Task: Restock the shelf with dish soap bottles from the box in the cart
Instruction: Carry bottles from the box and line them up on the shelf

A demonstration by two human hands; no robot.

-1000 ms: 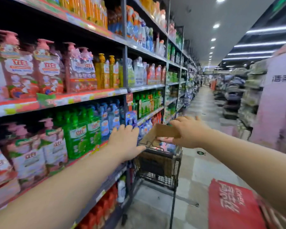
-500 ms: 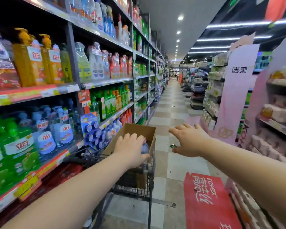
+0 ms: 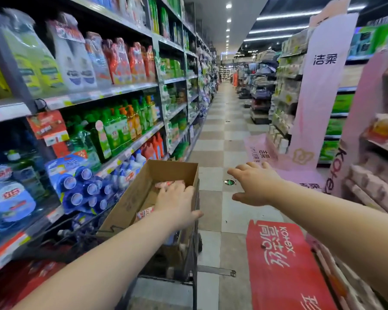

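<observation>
An open cardboard box (image 3: 173,171) is seen in the wire cart (image 3: 189,265), which stands just beside the left shelf (image 3: 132,148). The box's long axis runs down the aisle, away from the camera. At least 2 bottles (image 3: 145,213) with pink and red labels are seen low in it, apparently lying flat; which way their caps point cannot be told. The left hand (image 3: 177,204) is reached into the box, fingers laid over a pink bottle and thumb out over the right wall; whether anything is gripped cannot be told. The right hand (image 3: 255,184) is held palm down over the checked floor (image 3: 211,153), to the right of the cart, fingers spread wide, holding nothing. Green bottles (image 3: 114,133) are stood upright on the shelf.
</observation>
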